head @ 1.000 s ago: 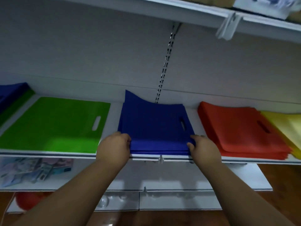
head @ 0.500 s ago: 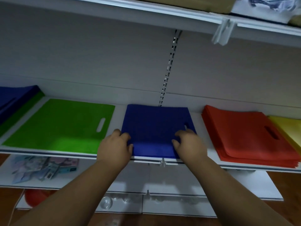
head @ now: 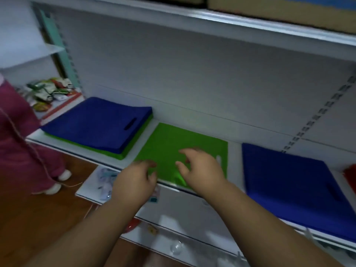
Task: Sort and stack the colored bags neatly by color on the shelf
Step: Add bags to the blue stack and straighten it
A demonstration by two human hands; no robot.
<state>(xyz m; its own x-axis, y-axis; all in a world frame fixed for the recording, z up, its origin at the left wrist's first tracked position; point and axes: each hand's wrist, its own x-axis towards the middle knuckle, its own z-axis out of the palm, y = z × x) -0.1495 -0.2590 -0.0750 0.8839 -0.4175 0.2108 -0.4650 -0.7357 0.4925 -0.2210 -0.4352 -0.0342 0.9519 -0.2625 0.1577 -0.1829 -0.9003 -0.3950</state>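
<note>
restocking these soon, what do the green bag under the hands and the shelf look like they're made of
Green bag: looks like thin non-woven fabric with a matte finish; it lies flat and limp, with a die-cut slot handle near its right edge. A shiny patch near the front edge leaves plastic film possible.
Shelf: smooth, white and rigid with a thin front lip, probably painted metal, though laminate can't be ruled out.

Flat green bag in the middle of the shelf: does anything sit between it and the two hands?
Nothing visible does. The left hand and right hand hover open over the flat green bag, with only air between.
</note>
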